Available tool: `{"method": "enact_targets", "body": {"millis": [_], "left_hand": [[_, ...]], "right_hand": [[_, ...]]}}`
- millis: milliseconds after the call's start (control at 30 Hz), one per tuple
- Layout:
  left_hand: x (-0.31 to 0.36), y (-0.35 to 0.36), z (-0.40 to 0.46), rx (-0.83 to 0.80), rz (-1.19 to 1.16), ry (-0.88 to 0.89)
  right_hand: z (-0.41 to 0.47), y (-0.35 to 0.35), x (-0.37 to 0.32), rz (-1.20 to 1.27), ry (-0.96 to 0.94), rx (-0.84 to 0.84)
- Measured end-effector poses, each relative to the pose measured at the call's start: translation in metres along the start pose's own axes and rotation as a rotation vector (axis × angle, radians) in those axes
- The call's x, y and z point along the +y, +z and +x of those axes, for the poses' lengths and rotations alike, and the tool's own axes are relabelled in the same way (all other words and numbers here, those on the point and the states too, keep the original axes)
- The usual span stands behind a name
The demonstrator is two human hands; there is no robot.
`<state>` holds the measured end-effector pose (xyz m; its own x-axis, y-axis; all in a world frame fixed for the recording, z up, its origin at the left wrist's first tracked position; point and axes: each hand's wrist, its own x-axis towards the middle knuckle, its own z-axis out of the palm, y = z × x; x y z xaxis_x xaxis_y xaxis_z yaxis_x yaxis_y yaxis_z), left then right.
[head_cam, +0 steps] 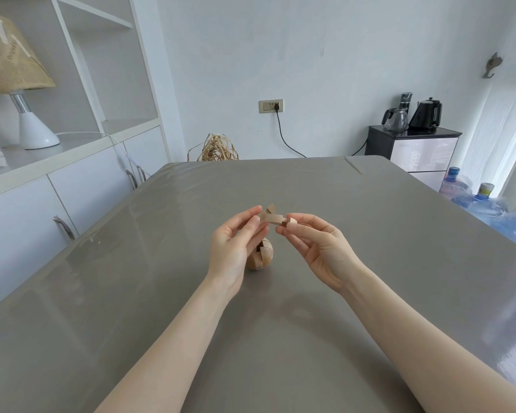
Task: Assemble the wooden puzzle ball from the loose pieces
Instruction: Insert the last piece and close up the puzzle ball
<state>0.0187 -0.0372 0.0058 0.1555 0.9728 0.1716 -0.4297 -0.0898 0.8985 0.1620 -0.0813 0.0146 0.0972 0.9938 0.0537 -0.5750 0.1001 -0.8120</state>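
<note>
Puzzle ball (259, 254) sits partly built on the grey table (370, 263), center, w/ open slots showing, so prob. more than half done. At least one loose piece (270, 216) is left, held in the air just above it. Left hand (236, 242) pinches its left end; right hand (319, 248) pinches its right end, both palms turned inward, forearms angled in from the near edge.

Notched pale wooden pieces (271, 217) held raised above table, pinched at both ends. Part-built wooden ball (259, 255), slots showing, rested on table beneath, partly hidden.
</note>
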Motion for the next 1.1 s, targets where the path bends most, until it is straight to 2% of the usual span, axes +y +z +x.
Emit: {"method": "enact_targets", "body": {"millis": [133,333,533,767,1100], "left_hand": [[-0.003,0.002,-0.001,-0.106,-0.023,-0.048],[-0.002,0.004,-0.003,-0.183,-0.001,-0.067],[-0.001,0.005,-0.006,-0.207,0.242,-0.007],[0.000,0.008,-0.010,-0.136,0.334,0.138],[0.004,0.008,-0.011,-0.128,0.374,0.150]], "right_hand": [[0.000,0.001,0.003,0.004,0.002,-0.010],[0.001,0.001,0.004,-0.061,-0.007,0.048],[0.002,0.000,0.002,-0.070,-0.054,0.072],[0.002,0.000,0.000,-0.032,-0.048,0.102],[0.000,0.004,0.001,0.078,-0.056,0.062]]}}
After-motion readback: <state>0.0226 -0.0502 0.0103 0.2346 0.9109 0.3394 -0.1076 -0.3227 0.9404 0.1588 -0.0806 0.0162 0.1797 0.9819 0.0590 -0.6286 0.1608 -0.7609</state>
